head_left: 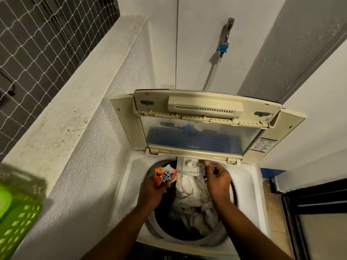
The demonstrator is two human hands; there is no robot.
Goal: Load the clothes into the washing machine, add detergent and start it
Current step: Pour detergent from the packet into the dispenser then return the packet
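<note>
The top-loading washing machine [249,182] stands below me with its folding lid [202,128] raised against the wall. White and dark clothes [193,203] fill the drum. My left hand [153,192] holds an orange detergent sachet [165,176] over the drum's far left rim. My right hand [217,180] pinches the front edge of the small detergent drawer [189,167], which is pulled out under the lid hinge.
A green laundry basket [16,218] sits on the speckled ledge at the left. A tap with a blue hose connector [223,47] hangs on the back wall. A dark door frame [315,212] borders the right, and a netted window the upper left.
</note>
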